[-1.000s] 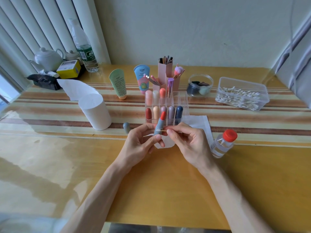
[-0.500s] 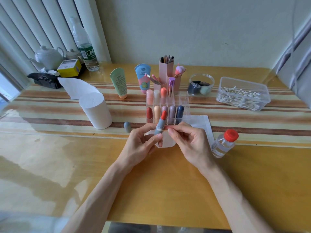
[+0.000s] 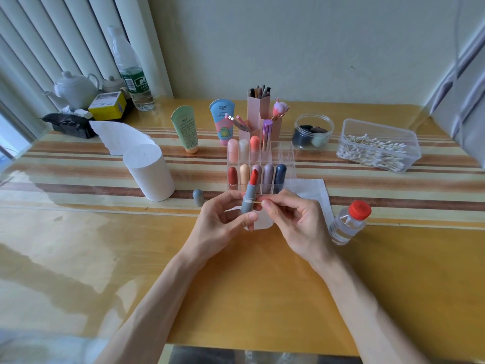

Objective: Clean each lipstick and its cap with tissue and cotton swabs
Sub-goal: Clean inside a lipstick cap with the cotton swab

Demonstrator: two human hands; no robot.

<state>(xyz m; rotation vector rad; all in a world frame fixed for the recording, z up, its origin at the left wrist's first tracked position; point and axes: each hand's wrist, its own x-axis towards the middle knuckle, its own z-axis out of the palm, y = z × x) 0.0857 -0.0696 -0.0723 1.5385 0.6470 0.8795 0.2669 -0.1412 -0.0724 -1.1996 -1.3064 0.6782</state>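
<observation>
Hidden or unclear: I cannot see the swab's far tip where it meets the tube, nor the lower end of the tube behind my left fingers; the tissue under my hands is largely covered.
Left hand [image 3: 223, 222]: I have it closed around the grey lipstick [image 3: 248, 198], thumb in front and fingers behind, holding it upright just above the surface [image 3: 262, 298].
Lipstick: open, its red-orange bullet extended, tilted slightly right, in front of the clear organizer [image 3: 286, 164].
Right hand [image 3: 296, 227]: I pinch a cotton swab [image 3: 256, 203] between thumb and forefinger, the remaining fingers curled; the stick lies level and its end touches the tube's collar.
Cap [image 3: 198, 197]: grey, standing alone on the surface, left of my left hand and near the tissue roll [image 3: 148, 174].
Tissue [image 3: 315, 193]: a flat white sheet beneath and behind my hands, its right part showing.
Organizer: two rows of capped lipsticks; several right-hand compartments hold none I can make out.
Small bottle [image 3: 349, 222]: clear, red-capped, leaning, just right of my right hand.
Swab box [image 3: 378, 145]: clear tub of cotton swabs, far right, well apart from my hands.
Far edge: tubes, brush holder [image 3: 258, 111] and jar; their labels are too small to read.
</observation>
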